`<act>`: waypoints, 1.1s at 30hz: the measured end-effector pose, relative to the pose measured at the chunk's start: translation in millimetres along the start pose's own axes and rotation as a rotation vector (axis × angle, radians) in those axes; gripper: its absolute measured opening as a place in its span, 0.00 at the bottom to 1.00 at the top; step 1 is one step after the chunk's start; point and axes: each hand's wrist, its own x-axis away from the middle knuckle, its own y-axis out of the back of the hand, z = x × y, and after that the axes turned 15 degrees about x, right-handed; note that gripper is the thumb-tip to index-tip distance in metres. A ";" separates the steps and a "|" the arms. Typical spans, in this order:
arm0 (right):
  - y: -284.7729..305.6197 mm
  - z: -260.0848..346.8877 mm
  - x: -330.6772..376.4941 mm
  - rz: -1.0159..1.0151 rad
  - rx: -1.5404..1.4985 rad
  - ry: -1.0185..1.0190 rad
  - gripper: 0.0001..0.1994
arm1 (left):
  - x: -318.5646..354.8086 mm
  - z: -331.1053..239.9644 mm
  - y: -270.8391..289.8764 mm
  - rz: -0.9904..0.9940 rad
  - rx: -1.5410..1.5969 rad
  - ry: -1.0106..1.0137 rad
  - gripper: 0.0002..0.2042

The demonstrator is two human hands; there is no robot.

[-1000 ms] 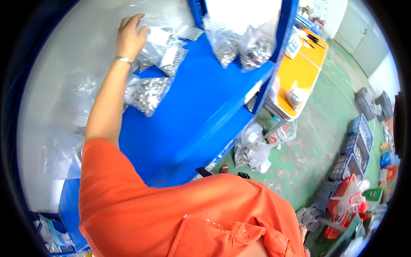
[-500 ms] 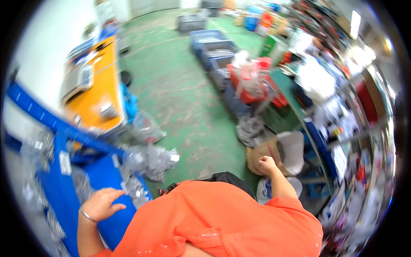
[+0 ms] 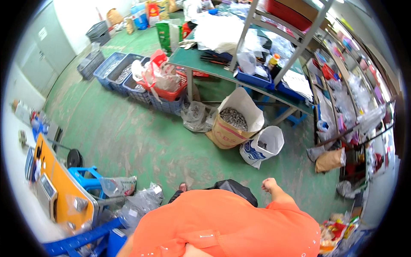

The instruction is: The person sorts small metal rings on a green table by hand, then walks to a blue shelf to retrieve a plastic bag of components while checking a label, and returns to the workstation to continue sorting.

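Observation:
My right hand (image 3: pixel 269 184) hangs out in front of my right side with its fingers curled closed, and nothing shows in it. Nearest to it is a white woven sack (image 3: pixel 269 143) with blue print and rolled-down sides, a little dark stuff inside. Against that one leans a brown paper-like sack (image 3: pixel 229 136) with its white liner open, filled with small grey pieces. Neither sack touches the hand. Of my left arm only a bit of skin beside the orange shirt (image 3: pixel 214 227) shows at the lower edge; my left hand is out of sight.
A green table (image 3: pixel 201 60) with a metal frame carries bags, papers and a blue tray. Blue crates (image 3: pixel 122 75) and a red basket (image 3: pixel 173 92) line the floor. At left stand an orange-topped table (image 3: pixel 64 184) and a blue stool (image 3: pixel 83 177); shelves (image 3: pixel 334 85) fill the right.
My view has swung to the right, so the sacks and green table now lie ahead. My left hand has left the picture; my right hand no longer overlaps the brown sack.

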 end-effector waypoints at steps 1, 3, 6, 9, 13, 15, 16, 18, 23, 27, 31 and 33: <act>-2.0 -9.2 4.8 -0.009 -0.021 -0.038 0.06 | -16.1 -8.0 -0.7 -0.009 0.057 0.001 0.16; -0.8 -17.3 17.8 -0.005 -0.016 -0.037 0.05 | -42.0 -29.0 -2.2 -0.024 0.176 -0.009 0.16; -12.9 -51.6 30.0 -0.028 -0.144 -0.093 0.04 | -71.4 -55.8 2.8 -0.011 0.265 -0.050 0.16; -14.7 -37.8 69.3 -0.045 -0.257 -0.132 0.03 | -92.2 -82.4 25.4 0.015 0.256 -0.103 0.15; -23.0 -73.9 92.2 -0.104 -0.297 -0.045 0.02 | -123.1 -130.4 55.5 0.100 0.121 -0.191 0.15; -24.9 -66.1 115.0 -0.193 -0.451 -0.045 0.04 | -135.2 -159.6 68.8 0.123 0.045 -0.230 0.15; -32.0 -75.4 122.7 -0.233 -0.544 -0.048 0.04 | -141.6 -177.8 72.4 0.143 -0.002 -0.256 0.15; -52.0 -89.6 148.1 -0.320 -0.642 -0.136 0.04 | -151.1 -219.5 74.4 0.171 -0.077 -0.301 0.15; -160.4 -200.4 202.3 -0.274 -0.739 -0.370 0.07 | -159.9 -354.1 39.9 0.252 -0.245 -0.451 0.15; -213.1 -246.4 235.2 -0.078 -1.048 -0.762 0.06 | -145.5 -459.0 -16.8 0.278 -0.334 -0.548 0.15; -205.3 -261.4 225.3 -0.178 -1.164 -0.903 0.05 | -113.8 -546.0 -86.2 0.292 -0.380 -0.627 0.15; -194.5 -273.8 208.9 -0.222 -1.208 -0.909 0.04 | -95.5 -582.3 -117.4 0.308 -0.394 -0.657 0.15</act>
